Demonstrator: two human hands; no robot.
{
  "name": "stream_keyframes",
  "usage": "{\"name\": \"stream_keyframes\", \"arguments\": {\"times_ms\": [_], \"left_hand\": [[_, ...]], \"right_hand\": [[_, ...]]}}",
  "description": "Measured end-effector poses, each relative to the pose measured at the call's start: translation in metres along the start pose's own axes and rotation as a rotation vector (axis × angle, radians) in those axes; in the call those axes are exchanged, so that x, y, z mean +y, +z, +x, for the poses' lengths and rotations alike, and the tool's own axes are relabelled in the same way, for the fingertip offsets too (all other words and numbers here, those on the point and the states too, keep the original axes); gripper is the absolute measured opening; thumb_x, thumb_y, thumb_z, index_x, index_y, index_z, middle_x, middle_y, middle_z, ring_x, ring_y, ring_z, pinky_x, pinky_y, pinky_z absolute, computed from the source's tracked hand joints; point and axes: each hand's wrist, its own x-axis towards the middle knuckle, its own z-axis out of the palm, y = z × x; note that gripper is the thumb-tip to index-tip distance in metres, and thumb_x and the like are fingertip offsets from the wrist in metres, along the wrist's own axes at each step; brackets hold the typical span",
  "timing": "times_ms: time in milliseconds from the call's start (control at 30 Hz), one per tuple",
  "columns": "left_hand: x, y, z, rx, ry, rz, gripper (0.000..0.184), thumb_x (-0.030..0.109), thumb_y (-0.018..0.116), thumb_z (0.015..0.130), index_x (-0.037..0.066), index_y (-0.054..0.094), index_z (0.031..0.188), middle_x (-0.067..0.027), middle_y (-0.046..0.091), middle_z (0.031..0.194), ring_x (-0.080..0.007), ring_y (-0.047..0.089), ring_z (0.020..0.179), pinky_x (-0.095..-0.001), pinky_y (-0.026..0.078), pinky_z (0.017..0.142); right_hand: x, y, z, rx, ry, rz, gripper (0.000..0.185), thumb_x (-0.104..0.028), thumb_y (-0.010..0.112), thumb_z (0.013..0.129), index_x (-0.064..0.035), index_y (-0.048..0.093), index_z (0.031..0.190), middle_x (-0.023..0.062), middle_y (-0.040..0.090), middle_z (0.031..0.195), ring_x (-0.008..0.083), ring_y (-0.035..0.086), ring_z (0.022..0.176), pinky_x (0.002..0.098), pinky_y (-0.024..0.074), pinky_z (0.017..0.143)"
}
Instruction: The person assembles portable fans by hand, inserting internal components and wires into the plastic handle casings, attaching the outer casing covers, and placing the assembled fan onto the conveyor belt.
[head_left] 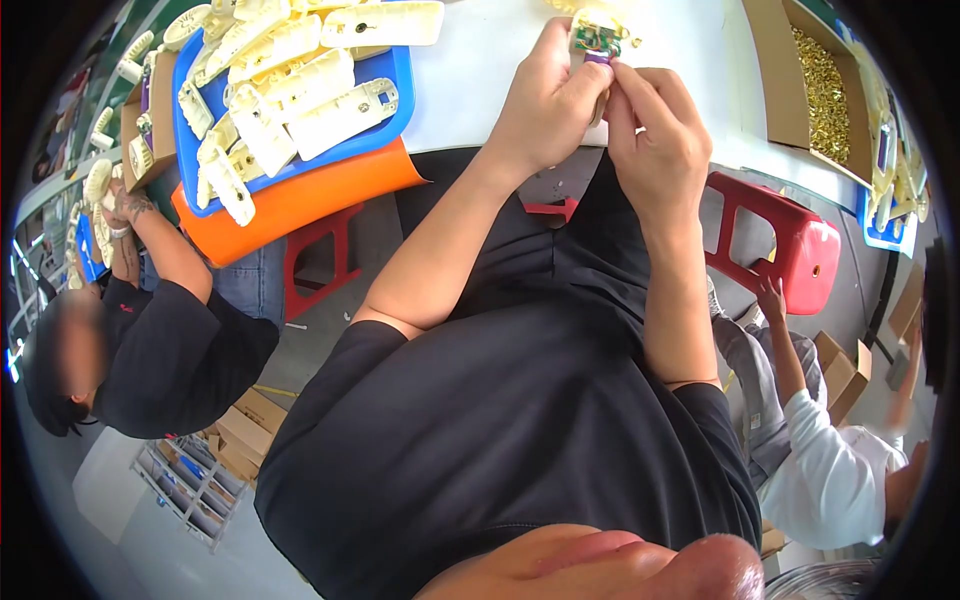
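Note:
A small green circuit board (598, 38) with a purple part (598, 58) below it sits at the table's far edge in the head view. My left hand (545, 105) is closed around this piece, thumb on its near side. Close beside it, my right hand (662, 125) has thumb and index finger pinched together at the lower right edge of the board. What lies between those fingertips is hidden. Cream plastic pieces (565, 6) show just beyond the board, partly cut off by the frame.
Left, a blue tray (404, 95) heaped with cream plastic casings (345, 115) rests over an orange sheet (300, 205). A cardboard box (775, 75) of small gold-coloured parts (820, 95) stands right. Red stools (805, 250) flank me. One person (160, 330) works left; another (835, 470) is right.

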Motion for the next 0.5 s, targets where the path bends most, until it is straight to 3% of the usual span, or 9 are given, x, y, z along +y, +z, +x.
{"name": "stream_keyframes", "arguments": {"times_ms": [100, 200, 300, 433, 500], "left_hand": [[0.004, 0.000, 0.002, 0.048, -0.003, -0.015, 0.028, 0.011, 0.054, 0.098, -0.006, 0.051, 0.121, -0.0082, 0.067, 0.088, -0.0104, 0.064, 0.075, -0.0277, 0.053, 0.063], [0.008, 0.003, 0.002, 0.056, -0.019, -0.002, 0.027, 0.009, 0.058, 0.096, -0.006, 0.051, 0.118, -0.0083, 0.067, 0.088, -0.0111, 0.065, 0.072, -0.0278, 0.054, 0.062], [0.008, 0.004, 0.002, 0.053, -0.040, -0.059, 0.025, 0.008, 0.061, 0.095, -0.006, 0.052, 0.114, -0.0084, 0.066, 0.087, -0.0124, 0.066, 0.068, -0.0291, 0.057, 0.061], [0.009, 0.004, 0.000, 0.054, -0.038, -0.110, 0.024, 0.007, 0.063, 0.093, -0.006, 0.053, 0.110, -0.0083, 0.066, 0.085, -0.0140, 0.067, 0.065, -0.0316, 0.061, 0.060], [0.010, 0.001, -0.001, 0.056, -0.035, -0.086, 0.023, 0.007, 0.066, 0.092, -0.005, 0.054, 0.108, -0.0083, 0.066, 0.085, -0.0142, 0.067, 0.066, -0.0308, 0.060, 0.061]], "right_hand": [[-0.007, -0.011, 0.002, -0.146, -0.097, -0.132, 0.023, -0.005, 0.069, 0.087, -0.0073, 0.073, 0.110, 0.0041, 0.060, 0.090, 0.0218, 0.064, 0.079, 0.0370, 0.0538, 0.060], [-0.010, -0.023, 0.004, -0.234, -0.095, -0.204, 0.021, -0.005, 0.069, 0.086, -0.0073, 0.074, 0.106, 0.0036, 0.059, 0.090, 0.0215, 0.063, 0.079, 0.0358, 0.0542, 0.057], [-0.001, -0.028, 0.008, -0.162, -0.172, -0.128, 0.021, -0.006, 0.069, 0.087, -0.0081, 0.077, 0.106, 0.0023, 0.061, 0.089, 0.0153, 0.062, 0.075, 0.0318, 0.0525, 0.052], [0.013, -0.025, 0.001, -0.072, 0.624, 0.631, 0.021, -0.012, 0.068, 0.097, -0.0037, 0.077, 0.114, 0.0033, 0.069, 0.089, 0.0055, 0.059, 0.064, 0.0216, 0.0461, 0.046], [0.011, -0.022, 0.005, -0.156, 0.782, 0.874, 0.022, -0.013, 0.067, 0.098, -0.0005, 0.076, 0.114, 0.0043, 0.068, 0.088, 0.0061, 0.059, 0.062, 0.0213, 0.0456, 0.045]]}}
